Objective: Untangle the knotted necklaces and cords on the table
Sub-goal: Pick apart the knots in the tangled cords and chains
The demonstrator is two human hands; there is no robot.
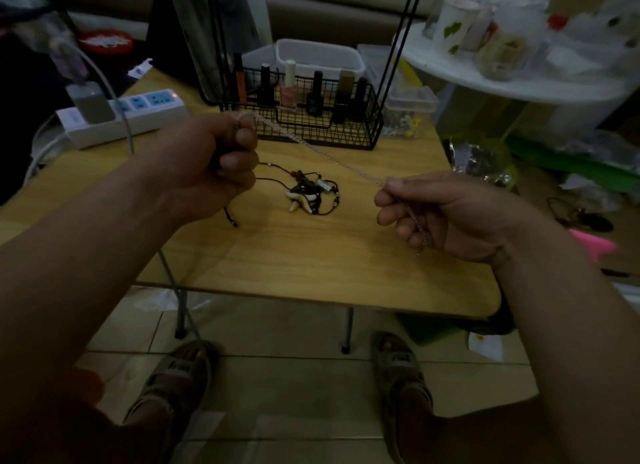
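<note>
Necklaces and cords lay in one dark knotted clump [311,195] at the centre of the wooden table [311,255]. One silver chain [322,151] was already lifted above it and stretched diagonally across the middle of the frame. The left hand [221,158], centre left, was curled into a tight fist, pinching the chain's upper end at the thumb. The right hand [436,214], centre right, pinched the lower end between thumb and forefinger, and the loose tail ran down across its curled fingers. In the dim light the left fist seemed also to hold dark cord, since two strands ran from it to the clump.

Pulling the hands further apart could likely cinch any knot left in the chain. The two strands might drag the clump tighter or slide it across the table. The raised end was near the wire basket [346,134] and could snag there.

By count there were two hands, one chain, one clump, two strands and one basket.
</note>
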